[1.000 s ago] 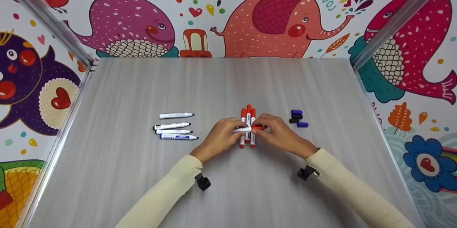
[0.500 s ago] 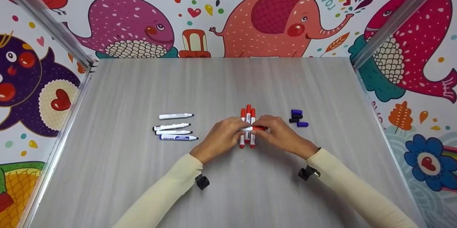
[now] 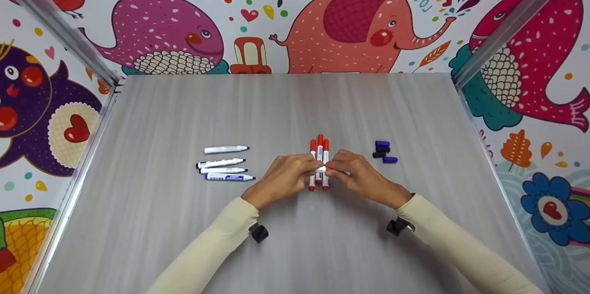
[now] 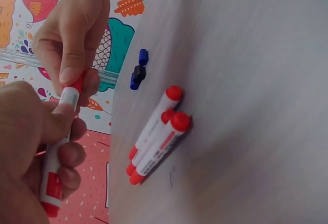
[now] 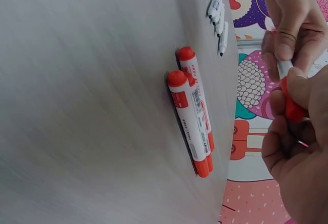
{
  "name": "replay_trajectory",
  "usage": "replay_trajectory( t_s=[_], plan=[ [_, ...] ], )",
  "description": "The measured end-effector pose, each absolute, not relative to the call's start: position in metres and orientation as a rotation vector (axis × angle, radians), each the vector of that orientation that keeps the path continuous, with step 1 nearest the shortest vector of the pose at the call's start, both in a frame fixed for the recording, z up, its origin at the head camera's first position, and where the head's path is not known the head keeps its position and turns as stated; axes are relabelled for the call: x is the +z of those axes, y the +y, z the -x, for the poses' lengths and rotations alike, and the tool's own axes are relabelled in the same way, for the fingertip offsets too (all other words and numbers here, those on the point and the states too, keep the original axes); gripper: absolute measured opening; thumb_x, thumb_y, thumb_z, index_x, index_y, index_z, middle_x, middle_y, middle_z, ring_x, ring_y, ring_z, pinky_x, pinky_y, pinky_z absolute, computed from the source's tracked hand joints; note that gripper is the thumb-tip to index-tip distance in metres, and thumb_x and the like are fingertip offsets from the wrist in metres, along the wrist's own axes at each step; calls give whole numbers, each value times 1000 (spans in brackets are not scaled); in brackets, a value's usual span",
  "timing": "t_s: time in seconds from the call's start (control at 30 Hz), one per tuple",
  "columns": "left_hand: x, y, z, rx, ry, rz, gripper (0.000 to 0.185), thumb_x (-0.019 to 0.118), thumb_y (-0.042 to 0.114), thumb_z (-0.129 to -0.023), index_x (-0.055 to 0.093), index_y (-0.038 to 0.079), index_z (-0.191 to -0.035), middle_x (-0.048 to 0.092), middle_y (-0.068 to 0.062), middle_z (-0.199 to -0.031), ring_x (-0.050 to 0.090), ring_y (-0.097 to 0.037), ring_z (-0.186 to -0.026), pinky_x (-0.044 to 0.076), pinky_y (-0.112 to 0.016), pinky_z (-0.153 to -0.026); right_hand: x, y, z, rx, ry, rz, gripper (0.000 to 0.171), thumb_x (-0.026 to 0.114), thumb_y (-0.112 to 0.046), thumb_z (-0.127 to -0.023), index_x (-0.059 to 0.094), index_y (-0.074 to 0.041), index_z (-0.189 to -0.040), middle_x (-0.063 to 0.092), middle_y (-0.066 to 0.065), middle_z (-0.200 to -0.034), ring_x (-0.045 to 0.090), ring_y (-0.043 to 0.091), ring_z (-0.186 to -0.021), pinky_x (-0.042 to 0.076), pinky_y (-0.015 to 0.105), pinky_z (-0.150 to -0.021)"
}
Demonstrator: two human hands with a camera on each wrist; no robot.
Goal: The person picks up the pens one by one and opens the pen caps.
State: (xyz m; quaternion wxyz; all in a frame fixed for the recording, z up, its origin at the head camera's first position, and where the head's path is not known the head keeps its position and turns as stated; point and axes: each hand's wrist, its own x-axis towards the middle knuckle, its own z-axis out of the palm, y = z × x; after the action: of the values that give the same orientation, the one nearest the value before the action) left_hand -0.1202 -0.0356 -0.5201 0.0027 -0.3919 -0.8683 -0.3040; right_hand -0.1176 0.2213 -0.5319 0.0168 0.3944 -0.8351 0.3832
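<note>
A white marker (image 4: 53,158) with a red cap (image 5: 292,103) is held level between both hands, close over the tabletop. My left hand (image 3: 282,175) grips its barrel, with the red rear end poking out below the fingers in the left wrist view. From the other side, my right hand (image 3: 365,178) pinches the red cap between thumb and fingers. Most of the marker is hidden by the fingers in the head view. Just beneath lie three more red-capped markers (image 5: 190,126), side by side, the middle one set slightly farther back.
To the left lie several uncapped white markers (image 3: 226,163) with dark tips, one with a blue label (image 3: 237,177). Several loose blue and black caps (image 3: 382,149) are grouped at the right. A patterned wall (image 3: 258,17) and metal posts (image 3: 511,31) bound the grey table (image 3: 295,105).
My left fingers have slid right along the marker toward the cap. The right fingers now cover more of the red cap. The other markers and loose caps stay put.
</note>
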Motion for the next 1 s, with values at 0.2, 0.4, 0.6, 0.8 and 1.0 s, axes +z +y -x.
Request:
replay_trajectory(
  t_s=[0.2,0.4,0.6,0.8,1.0],
  plan=[
    [-517,-40,119,-959,-2697,1296,43,71,-13,-95,83,14,-126,70,0,-92,52,-11,-75,41,-27,-61,-536,221,115,1196,-2493,-1297,22,77,-3,-101,82,-3,-123,74,1,-99,58,16,-87,50,27,-71],
    [-518,-65,123,-1080,-2756,1241,60,62,-20,-93,81,19,-134,61,2,-87,48,-11,-75,38,-28,-65,-536,239,122,1231,-2315,-1347,35,76,14,-94,80,0,-126,70,5,-98,58,19,-89,49,24,-76],
    [-523,-86,126,-1155,-2742,1073,33,75,-1,-102,81,13,-130,76,-1,-100,61,-14,-84,55,-34,-77,-531,265,128,1301,-2348,-1081,38,84,9,-87,83,-5,-123,77,1,-96,59,18,-89,47,28,-76],
    [-526,-92,123,-1206,-2697,966,21,79,7,-101,80,5,-122,80,-6,-115,74,-20,-100,62,-43,-89,-535,268,127,1308,-2393,-1011,35,88,2,-86,84,-6,-120,82,7,-103,62,21,-92,48,25,-82],
    [-530,-102,120,-1198,-2639,919,15,83,5,-98,80,7,-112,77,-3,-109,71,-17,-96,60,-40,-84,-539,273,127,1317,-2394,-993,39,87,13,-83,84,-4,-117,75,10,-109,67,23,-95,53,13,-87]
  ],
)
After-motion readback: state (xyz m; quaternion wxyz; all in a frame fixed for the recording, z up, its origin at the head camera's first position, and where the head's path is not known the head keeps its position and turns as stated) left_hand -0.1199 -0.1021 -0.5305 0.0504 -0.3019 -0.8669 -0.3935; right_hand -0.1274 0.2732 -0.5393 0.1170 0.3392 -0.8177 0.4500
